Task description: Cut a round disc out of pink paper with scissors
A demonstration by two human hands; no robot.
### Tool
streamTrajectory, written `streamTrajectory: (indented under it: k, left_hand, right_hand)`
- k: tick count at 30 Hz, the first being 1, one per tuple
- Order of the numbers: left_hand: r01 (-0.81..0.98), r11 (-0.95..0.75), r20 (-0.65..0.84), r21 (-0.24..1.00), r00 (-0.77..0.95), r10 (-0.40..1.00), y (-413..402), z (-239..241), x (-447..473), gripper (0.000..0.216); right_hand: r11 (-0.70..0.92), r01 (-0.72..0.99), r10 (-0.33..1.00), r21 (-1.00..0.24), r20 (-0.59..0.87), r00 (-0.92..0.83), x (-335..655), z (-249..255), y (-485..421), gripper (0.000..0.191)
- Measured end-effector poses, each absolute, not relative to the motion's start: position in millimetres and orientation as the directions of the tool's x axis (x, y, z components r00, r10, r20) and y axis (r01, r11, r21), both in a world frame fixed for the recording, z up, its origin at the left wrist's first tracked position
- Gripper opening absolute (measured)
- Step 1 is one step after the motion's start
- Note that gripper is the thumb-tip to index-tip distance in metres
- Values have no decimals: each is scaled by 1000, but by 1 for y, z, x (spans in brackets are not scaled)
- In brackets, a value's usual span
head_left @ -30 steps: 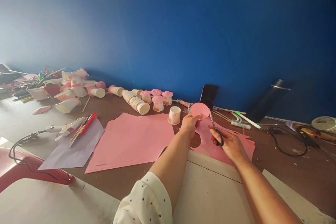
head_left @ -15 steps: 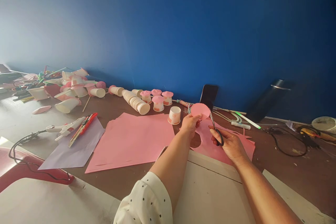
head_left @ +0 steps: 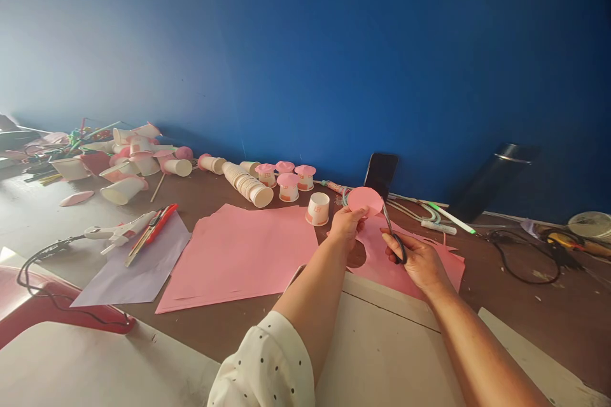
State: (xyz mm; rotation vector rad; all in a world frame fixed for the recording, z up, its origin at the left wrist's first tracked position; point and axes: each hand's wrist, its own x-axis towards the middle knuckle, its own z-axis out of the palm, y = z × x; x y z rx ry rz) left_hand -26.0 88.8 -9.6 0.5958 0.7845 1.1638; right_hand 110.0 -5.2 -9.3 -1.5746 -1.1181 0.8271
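My left hand [head_left: 347,226] pinches the lower edge of a round pink paper disc [head_left: 365,200], held up above the table. In my right hand [head_left: 420,259] is a pair of scissors [head_left: 395,241] with dark handles, its blades pointing up along the disc's right edge. Below both hands lies a pink sheet [head_left: 382,261] with a rounded cut-out on its left side. Just left of my left hand stands an upside-down paper cup [head_left: 317,209] with a window drawn on it. Several more cups with pink paper roofs [head_left: 288,181] stand behind it.
Stacked pink sheets [head_left: 238,254] cover the middle of the brown table. To the left are a purple sheet [head_left: 143,267], a red cutter [head_left: 153,232], a glue gun [head_left: 119,232] and piled cups [head_left: 128,165]. A phone [head_left: 382,173], cables and a dark bottle [head_left: 491,181] line the blue wall.
Almost nothing differs. Both hands, the disc and the scissors hold the same pose, and the whole view has shifted very slightly.
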Motion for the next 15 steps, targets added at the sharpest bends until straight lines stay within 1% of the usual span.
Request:
streamTrajectory:
  k: [6,15]
  left_hand:
    - [-574,305,-239,760,190,952,89,-10,-26,34]
    - [-566,300,-233,768,189,954,90,-10,-26,34]
  right_hand:
    - [-56,267,941,-962,39,337,108,-5,-7,51]
    - [-91,255,939,-963,2,343,111,-10,-6,60]
